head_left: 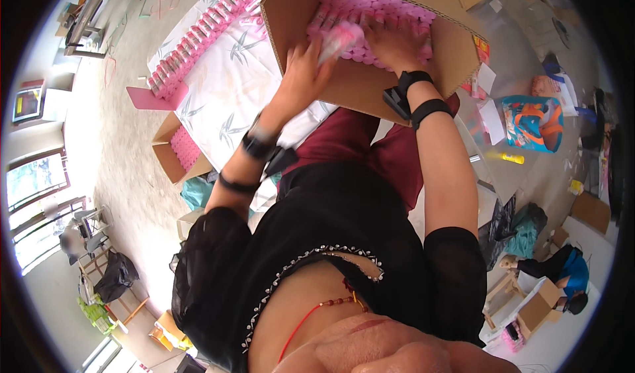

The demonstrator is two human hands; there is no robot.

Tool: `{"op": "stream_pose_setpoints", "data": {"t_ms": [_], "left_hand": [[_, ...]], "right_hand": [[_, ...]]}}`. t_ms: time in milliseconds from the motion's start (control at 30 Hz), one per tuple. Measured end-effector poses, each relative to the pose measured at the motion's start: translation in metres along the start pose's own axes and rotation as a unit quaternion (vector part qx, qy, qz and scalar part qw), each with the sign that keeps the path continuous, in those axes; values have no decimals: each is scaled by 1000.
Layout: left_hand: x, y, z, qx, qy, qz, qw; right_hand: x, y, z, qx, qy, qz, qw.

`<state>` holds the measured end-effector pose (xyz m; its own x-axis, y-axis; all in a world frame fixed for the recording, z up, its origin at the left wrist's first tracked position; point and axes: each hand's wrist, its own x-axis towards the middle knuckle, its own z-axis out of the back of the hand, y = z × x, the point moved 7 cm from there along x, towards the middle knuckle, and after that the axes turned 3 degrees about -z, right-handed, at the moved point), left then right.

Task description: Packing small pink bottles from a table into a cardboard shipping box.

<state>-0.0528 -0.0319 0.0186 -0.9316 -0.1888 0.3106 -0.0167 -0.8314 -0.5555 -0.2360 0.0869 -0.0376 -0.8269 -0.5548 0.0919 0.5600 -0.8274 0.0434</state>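
Note:
In my left hand (305,75) is a small clear-and-pink tube (342,40), blurred by motion, gripped between thumb and fingers over the near left side of a cardboard box (370,90). The open box holds rows of pink-capped tubes (354,1), some upright and some lying on their sides. My right hand (395,47) reaches inside, its fingers spread over the lying tubes at the box's right; the fingertips are partly hard to make out. Black straps circle both my wrists.
Left of the box, a long row of similar tubes (198,34) lies on a white leaf-patterned cloth (231,82). A smaller carton (173,149) with pink contents stands below it. To the right are a blue-orange bag (533,123) and a yellow tube (512,158). Another person (572,274) sits at lower right.

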Motion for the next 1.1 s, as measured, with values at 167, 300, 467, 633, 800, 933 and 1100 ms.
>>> {"op": "stream_pose_setpoints", "data": {"t_ms": [167,300,467,633,800,933,1100], "left_hand": [[84,46,-64,184,-116,-79,973],[111,54,-104,344,1,-47,938],[112,42,-116,270,40,-76,959],[106,51,-114,294,32,-118,948],[95,36,-104,294,-56,-232,926],[94,3,-79,245,-103,-190,945],[88,13,-77,307,-70,-147,938]], "right_hand": [[-1,6,-2,-7,9,4,1000],[-2,9,2,28,-1,7,1000],[-2,-1,-1,20,-4,-3,1000],[-2,5,-5,15,-39,18,999],[6,-1,-21,1,-103,20,994],[2,-11,-21,-62,-13,24,998],[0,7,10,6,-80,44,996]]}}
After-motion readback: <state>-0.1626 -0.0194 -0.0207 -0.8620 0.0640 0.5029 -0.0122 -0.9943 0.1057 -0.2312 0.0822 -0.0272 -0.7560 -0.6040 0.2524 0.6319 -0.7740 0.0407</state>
